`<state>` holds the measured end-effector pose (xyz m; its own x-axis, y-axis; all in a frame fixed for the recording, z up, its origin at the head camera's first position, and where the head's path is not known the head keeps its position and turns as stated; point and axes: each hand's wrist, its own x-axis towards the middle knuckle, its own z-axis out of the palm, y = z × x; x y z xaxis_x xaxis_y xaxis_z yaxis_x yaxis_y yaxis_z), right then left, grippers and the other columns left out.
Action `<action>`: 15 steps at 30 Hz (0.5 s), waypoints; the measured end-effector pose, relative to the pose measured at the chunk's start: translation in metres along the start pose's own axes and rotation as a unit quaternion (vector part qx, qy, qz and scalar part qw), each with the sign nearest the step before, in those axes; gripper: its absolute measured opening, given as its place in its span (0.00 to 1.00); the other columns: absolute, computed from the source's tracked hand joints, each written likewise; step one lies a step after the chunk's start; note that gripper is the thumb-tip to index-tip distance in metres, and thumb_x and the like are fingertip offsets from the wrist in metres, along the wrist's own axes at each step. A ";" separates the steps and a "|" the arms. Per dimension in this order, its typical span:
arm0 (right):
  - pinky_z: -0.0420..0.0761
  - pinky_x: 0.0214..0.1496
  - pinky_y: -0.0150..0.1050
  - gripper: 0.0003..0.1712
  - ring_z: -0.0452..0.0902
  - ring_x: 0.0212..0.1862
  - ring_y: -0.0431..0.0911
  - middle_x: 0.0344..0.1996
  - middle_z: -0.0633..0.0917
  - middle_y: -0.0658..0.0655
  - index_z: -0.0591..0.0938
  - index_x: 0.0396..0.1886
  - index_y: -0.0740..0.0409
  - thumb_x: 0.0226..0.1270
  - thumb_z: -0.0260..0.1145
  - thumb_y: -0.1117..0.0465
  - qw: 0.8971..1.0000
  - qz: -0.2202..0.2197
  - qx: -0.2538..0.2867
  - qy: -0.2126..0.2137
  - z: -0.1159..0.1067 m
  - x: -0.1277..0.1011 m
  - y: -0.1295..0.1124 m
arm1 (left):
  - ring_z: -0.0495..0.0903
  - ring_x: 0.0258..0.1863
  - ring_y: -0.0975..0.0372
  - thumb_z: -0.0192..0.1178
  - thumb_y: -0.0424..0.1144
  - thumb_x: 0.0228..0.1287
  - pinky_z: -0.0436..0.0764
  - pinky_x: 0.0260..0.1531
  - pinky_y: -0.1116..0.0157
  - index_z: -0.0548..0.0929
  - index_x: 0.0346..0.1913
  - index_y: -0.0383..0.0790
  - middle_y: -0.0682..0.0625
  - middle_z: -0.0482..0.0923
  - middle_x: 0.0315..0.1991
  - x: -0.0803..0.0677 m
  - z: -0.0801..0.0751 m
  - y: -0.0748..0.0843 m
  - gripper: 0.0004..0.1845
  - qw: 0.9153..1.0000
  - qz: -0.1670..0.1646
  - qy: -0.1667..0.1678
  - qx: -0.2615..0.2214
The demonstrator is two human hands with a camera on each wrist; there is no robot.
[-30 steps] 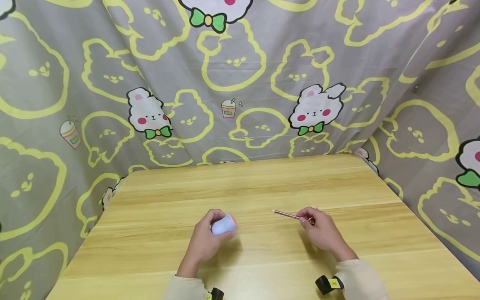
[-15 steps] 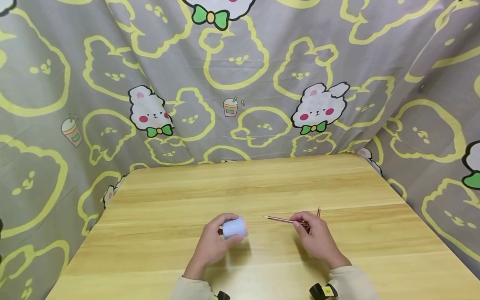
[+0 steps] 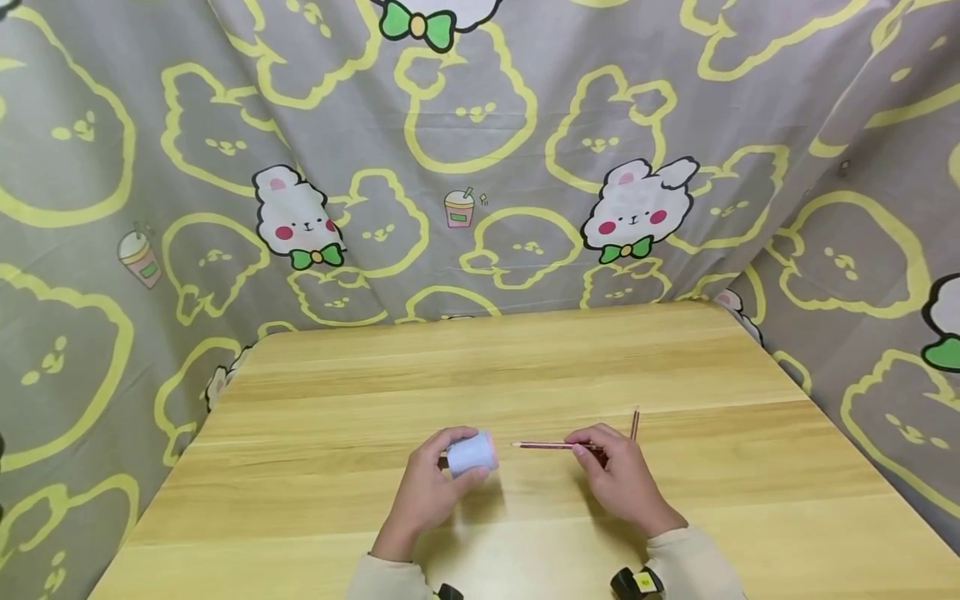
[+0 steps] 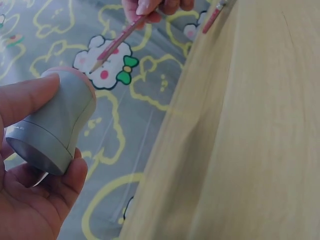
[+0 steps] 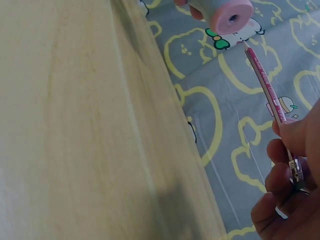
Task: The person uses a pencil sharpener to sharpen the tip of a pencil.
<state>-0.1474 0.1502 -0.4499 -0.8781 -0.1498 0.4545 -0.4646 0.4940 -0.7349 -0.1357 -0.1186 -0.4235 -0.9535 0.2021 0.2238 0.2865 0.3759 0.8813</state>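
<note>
My left hand (image 3: 431, 487) grips a pale blue pencil sharpener (image 3: 470, 453) with a pink end face; its hole shows in the right wrist view (image 5: 231, 15), and the grey-blue body lies between my thumb and fingers (image 4: 52, 122). My right hand (image 3: 618, 475) pinches a red pencil (image 3: 551, 446) near its back end, tip pointing left at the sharpener's pink end, a short gap away (image 5: 265, 82) (image 4: 117, 42). A second pencil (image 3: 634, 423) lies on the wooden table (image 3: 525, 367) just beyond my right hand.
A grey cloth with yellow bunny outlines (image 3: 480, 158) hangs behind and along both sides of the table, close to its edges. Bare wood stretches across the far half of the table and to both sides of my hands.
My right hand has carried the pencil leftward and levelled it, bringing the tip close to the sharpener. My left hand has shifted slightly right with the sharpener.
</note>
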 end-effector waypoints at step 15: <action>0.72 0.22 0.29 0.14 0.66 0.24 0.33 0.29 0.81 0.51 0.84 0.36 0.56 0.59 0.65 0.78 0.998 -0.065 -0.013 0.007 0.003 -0.002 0.000 | 0.76 0.41 0.57 0.72 0.36 0.54 0.80 0.42 0.63 0.77 0.53 0.37 0.43 0.78 0.49 0.001 0.010 0.000 0.23 1.000 0.005 -0.014 -0.018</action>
<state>-0.1462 0.1478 -0.4518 -0.8088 -0.2028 0.5519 -0.5712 0.4939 -0.6556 -0.1359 -0.1089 -0.4273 -0.9474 0.2315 0.2209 0.2918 0.3417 0.8933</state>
